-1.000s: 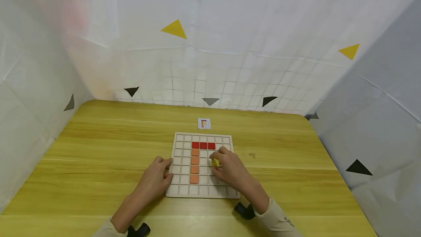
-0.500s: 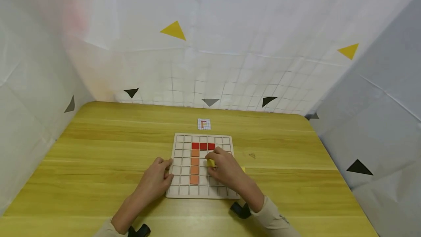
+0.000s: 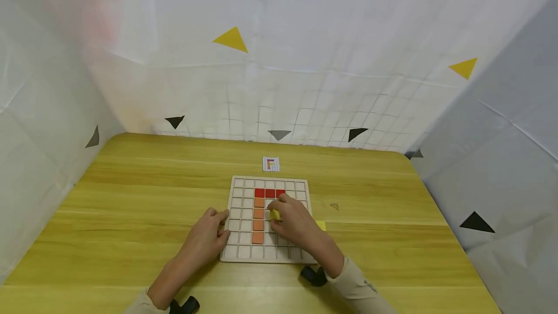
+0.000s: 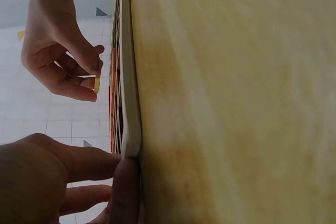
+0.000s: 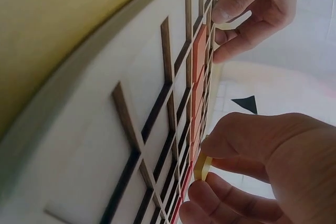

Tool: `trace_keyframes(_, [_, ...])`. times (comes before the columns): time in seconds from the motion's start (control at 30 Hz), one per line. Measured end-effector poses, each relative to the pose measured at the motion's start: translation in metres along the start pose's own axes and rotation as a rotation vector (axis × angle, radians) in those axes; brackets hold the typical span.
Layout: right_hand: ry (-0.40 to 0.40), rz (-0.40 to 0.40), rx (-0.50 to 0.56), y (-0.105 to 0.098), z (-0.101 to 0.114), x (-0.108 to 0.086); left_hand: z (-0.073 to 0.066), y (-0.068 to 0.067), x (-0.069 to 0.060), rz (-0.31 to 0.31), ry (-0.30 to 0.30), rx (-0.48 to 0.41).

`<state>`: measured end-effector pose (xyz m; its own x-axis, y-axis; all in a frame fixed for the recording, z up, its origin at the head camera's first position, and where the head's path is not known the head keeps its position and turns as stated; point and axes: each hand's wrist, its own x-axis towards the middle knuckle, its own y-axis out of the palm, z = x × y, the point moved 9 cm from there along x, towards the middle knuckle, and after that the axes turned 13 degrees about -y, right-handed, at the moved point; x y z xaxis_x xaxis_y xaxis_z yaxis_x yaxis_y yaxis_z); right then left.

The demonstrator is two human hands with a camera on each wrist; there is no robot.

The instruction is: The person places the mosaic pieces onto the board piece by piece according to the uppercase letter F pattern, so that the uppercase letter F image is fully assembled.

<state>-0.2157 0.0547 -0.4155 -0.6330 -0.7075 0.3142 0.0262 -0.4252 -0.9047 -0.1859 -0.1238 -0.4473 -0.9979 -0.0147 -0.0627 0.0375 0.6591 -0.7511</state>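
A pale wooden grid board (image 3: 237,251) lies flat on the table. In it sit a row of red tiles (image 3: 270,193) and a column of orange tiles (image 3: 258,225) running toward the person. My right hand (image 3: 296,224) pinches a yellow tile (image 5: 202,165) between thumb and fingers, over the cells right of the orange column. In the left wrist view this yellow tile (image 4: 97,83) stands on edge in the fingertips, apart from the board. My left hand (image 3: 202,236) holds the board's left edge with thumb and finger; the right wrist view shows its fingertips there.
A second yellow tile (image 3: 321,225) lies on the table right of the board, partly behind the right wrist. Beyond the board is a small card (image 3: 271,164) printed with a coloured grid pattern. White sheets (image 3: 305,23) with triangle marks enclose the wooden table (image 3: 144,197).
My right hand has shifted left over the board with the yellow tile, closer to the orange column. The second yellow tile on the table has come into sight. My left hand stays put.
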Motion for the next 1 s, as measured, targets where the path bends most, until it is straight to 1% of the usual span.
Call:
trace_keyframes(0.23, [-0.012,0.015,-0.014,0.004,-0.002,0.005,0.001,0.001,0.001,0.004,-0.007,-0.001])
trace_keyframes(0.47, [-0.02,0.032,0.013,0.007,-0.001,0.01,0.002,0.002,0.002,0.003,-0.009,0.003])
trace_keyframes(0.8, [-0.007,0.035,0.012,0.011,-0.003,0.012,0.002,0.001,0.002,0.002,-0.015,0.003])
trace_keyframes(1.0, [0.006,0.052,0.012,0.012,-0.004,0.013,0.003,0.002,0.002,0.001,-0.022,0.002])
